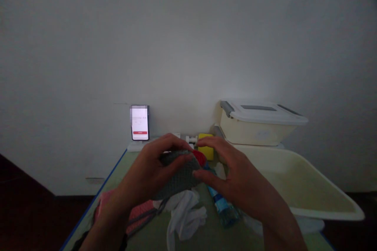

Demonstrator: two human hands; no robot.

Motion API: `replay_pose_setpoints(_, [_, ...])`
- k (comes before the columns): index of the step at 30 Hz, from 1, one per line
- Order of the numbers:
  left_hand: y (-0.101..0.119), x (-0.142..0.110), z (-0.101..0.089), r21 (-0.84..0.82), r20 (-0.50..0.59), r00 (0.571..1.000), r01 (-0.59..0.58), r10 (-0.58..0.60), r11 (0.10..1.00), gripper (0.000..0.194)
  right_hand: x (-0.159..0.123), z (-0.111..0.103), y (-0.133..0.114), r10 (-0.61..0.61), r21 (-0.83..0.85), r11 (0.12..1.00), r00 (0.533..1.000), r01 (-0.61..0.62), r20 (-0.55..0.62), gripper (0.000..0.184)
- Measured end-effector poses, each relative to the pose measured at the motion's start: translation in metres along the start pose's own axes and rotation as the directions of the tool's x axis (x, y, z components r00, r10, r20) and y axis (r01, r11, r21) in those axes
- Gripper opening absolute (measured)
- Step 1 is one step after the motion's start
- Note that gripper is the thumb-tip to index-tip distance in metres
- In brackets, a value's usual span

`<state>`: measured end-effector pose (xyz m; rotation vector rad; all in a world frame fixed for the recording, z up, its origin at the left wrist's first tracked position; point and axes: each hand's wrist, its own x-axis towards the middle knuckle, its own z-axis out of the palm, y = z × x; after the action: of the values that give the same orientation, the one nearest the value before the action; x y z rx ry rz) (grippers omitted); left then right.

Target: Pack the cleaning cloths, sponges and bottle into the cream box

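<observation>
My left hand (160, 164) grips a grey textured cloth (182, 180) by its upper edge, thumb in front and fingers behind. Beside the cloth's right edge is my right hand (232, 168), its thumb and fingers spread apart. The right thumb tip is close to the cloth; whether it touches I cannot tell. A red item (199, 157) shows just behind the cloth, partly hidden. Below lies a crumpled white cloth or glove (187, 215). Under my left forearm there is a pink cloth (141, 211), with a dark strap over it.
A blue-labelled plastic bottle (222, 206) lies under my right hand. A yellow block (209, 153) stands behind. To the right are a cream basin (321, 180) and a lidded storage box (253, 127). A lit phone (140, 123) stands at the back left against the wall.
</observation>
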<state>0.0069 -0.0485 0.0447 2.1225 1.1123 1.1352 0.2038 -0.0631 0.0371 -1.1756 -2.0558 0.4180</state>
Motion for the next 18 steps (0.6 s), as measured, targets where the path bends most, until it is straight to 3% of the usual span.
replay_pose_setpoints(4, [0.001,-0.001,0.008,-0.208,0.097,0.995,0.058,-0.038,0.976,0.012,0.005,0.004,-0.010,0.026,0.197,0.980,0.997,-0.041,0.076,0.027])
replay_pose_setpoints(8, [-0.008,-0.004,0.002,-0.328,0.195,0.981,0.053,0.012,0.943,0.017,0.006,-0.002,-0.004,0.046,0.266,0.963,0.998,-0.036,-0.031,0.010])
replay_pose_setpoints(13, [-0.020,-0.007,-0.010,-0.180,0.249,0.966,-0.025,0.070,0.983,0.025,0.000,-0.017,0.013,0.076,0.378,0.926,0.977,0.004,-0.198,0.009])
replay_pose_setpoints(18, [-0.024,-0.009,-0.016,-0.085,0.151,0.982,-0.105,0.117,0.991,0.013,-0.008,-0.030,0.024,-0.057,0.359,0.924,0.976,0.131,-0.211,0.031])
